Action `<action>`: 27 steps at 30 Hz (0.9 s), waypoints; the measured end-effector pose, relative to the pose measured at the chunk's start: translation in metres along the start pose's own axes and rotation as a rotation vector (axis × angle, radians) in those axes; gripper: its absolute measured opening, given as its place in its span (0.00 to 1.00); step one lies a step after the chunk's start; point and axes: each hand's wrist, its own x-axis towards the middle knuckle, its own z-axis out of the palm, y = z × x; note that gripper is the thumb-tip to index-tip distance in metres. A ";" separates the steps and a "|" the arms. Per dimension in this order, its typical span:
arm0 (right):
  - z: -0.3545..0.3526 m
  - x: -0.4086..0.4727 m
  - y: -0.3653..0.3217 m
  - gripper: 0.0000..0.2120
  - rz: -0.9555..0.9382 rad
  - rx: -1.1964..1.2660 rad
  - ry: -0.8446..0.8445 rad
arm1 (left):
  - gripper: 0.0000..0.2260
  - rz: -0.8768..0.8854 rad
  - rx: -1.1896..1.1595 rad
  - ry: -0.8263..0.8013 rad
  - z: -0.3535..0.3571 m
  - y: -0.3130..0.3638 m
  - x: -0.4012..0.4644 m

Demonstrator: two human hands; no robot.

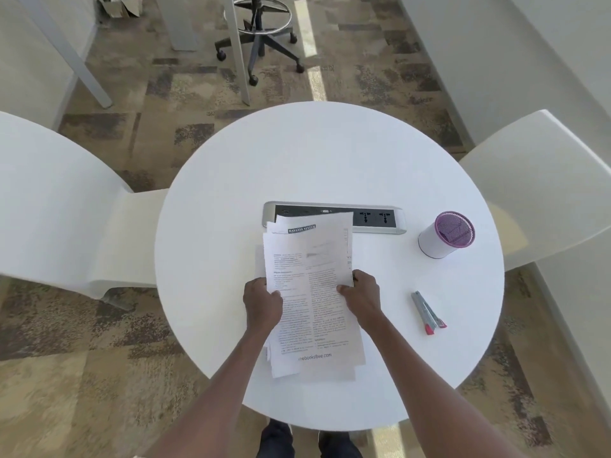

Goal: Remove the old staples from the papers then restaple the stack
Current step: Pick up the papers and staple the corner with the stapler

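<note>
A loose stack of printed papers (pixel 310 259) is held over the middle of the round white table (pixel 330 160), its sheets fanned out of line. My left hand (pixel 263 304) grips the stack's left edge, thumb on top. My right hand (pixel 362 294) grips the right edge the same way. A grey stapler with red ends (pixel 428 313) lies on the table to the right of my right hand, apart from it. No staples are visible in the sheets at this distance.
A power socket strip (pixel 377 218) is set into the table behind the papers. A purple mesh pen cup (pixel 446 234) stands at the right. White chairs (pixel 66 206) flank the table; a wheeled stool (pixel 261 38) stands beyond.
</note>
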 end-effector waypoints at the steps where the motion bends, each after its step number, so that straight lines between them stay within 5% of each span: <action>1: -0.002 -0.001 -0.002 0.04 -0.050 -0.035 0.013 | 0.11 0.012 -0.010 0.016 -0.001 -0.002 0.000; 7: -0.027 -0.002 -0.012 0.09 -0.169 0.138 -0.001 | 0.33 0.007 -0.233 0.016 -0.010 0.010 0.006; 13: -0.061 0.000 -0.032 0.13 -0.238 0.334 0.083 | 0.06 0.271 -0.295 -0.003 -0.029 0.062 0.012; 20: -0.075 -0.012 -0.066 0.08 -0.433 0.384 0.335 | 0.15 0.520 -0.362 0.222 -0.022 0.131 -0.021; 27: -0.081 -0.023 -0.070 0.07 -0.547 0.410 0.375 | 0.13 0.544 -0.453 0.278 -0.014 0.138 -0.046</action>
